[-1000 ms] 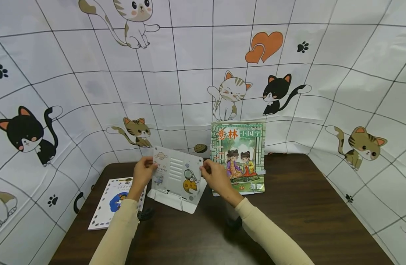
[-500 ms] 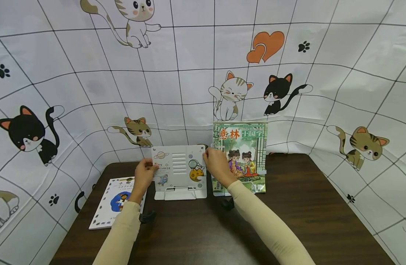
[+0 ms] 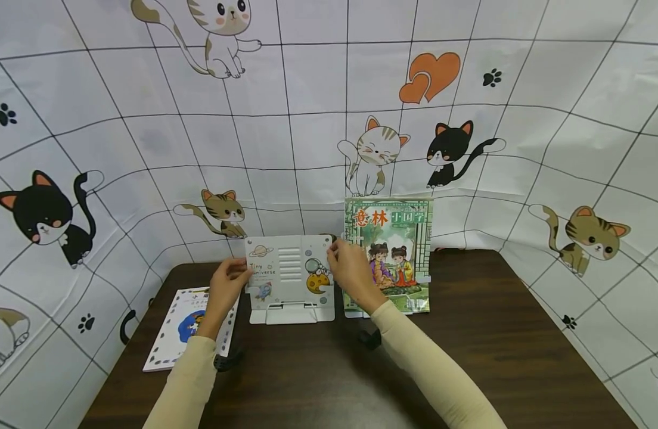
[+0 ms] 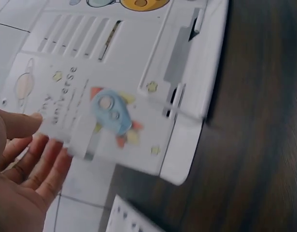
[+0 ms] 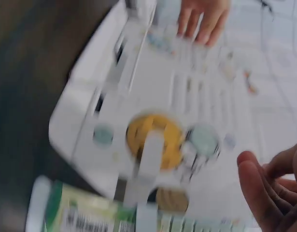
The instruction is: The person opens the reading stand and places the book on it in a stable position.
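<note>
A white book stand (image 3: 288,271) with printed planet, rocket and "Tiny universe" decoration stands on the table between both hands, its ledge toward the wearer. At its left edge is my left hand (image 3: 227,289); in the left wrist view, the thumb and loosely bent fingers (image 4: 47,166) sit right at that edge without gripping it. My right hand (image 3: 356,274) is by the upper right corner. In the right wrist view, its thumb and fingers (image 5: 257,186) are relaxed, beside the panel and holding nothing.
Right of the stand, a green magazine (image 3: 396,256) with two cartoon children leans upright on another holder. A white booklet (image 3: 168,333) with a blue picture lies flat on the left of the dark wooden table (image 3: 468,351). Cat-print sheeting (image 3: 307,149) covers the wall behind.
The book stand, tilted and turned a second ago with both hands on its sides, now stands square to the front. My left hand has since loosened and shifted slightly left.
</note>
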A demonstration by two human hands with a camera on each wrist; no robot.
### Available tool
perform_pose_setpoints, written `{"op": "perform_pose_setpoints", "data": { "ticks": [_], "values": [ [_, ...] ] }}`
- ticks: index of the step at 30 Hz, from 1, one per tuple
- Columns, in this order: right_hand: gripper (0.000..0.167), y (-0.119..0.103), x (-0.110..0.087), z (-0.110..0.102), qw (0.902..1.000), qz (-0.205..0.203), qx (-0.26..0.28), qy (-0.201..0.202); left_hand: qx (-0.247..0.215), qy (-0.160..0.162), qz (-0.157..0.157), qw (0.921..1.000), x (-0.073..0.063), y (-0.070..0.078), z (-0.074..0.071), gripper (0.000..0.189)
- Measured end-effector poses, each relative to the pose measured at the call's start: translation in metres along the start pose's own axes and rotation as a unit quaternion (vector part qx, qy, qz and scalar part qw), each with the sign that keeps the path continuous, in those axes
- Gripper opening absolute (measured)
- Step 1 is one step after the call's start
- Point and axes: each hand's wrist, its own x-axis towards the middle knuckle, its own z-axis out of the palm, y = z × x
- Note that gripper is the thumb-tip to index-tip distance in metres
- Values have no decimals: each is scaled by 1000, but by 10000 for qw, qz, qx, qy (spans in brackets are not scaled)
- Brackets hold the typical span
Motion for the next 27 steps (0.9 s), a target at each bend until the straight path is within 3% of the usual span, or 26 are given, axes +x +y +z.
{"op": "perform_pose_setpoints", "data": {
  "ticks": [4,11,14,17,21,27],
  "values": [
    [16,-20,-16,7,9924,-23,1038,-666,347,180,79,9992,-12,-6,-20,31],
    [13,-50,-42,53,9418,462,2477,-2227,1349,431,-41,9899,-38,-29,-58,25],
    [13,-59,-47,82,9208,706,2823,-2596,1815,612,-186,9813,-46,-45,-72,24],
    [13,-65,-50,109,9070,843,3020,-2813,2207,770,-420,9714,-53,-60,-85,25],
    [15,-71,-52,133,9026,1091,2913,-2975,2646,795,-748,9581,-60,-72,-98,29],
    [28,-77,-53,149,9092,1291,2532,-3041,3032,326,-1396,9421,-59,-77,-107,56]
  ]
}}
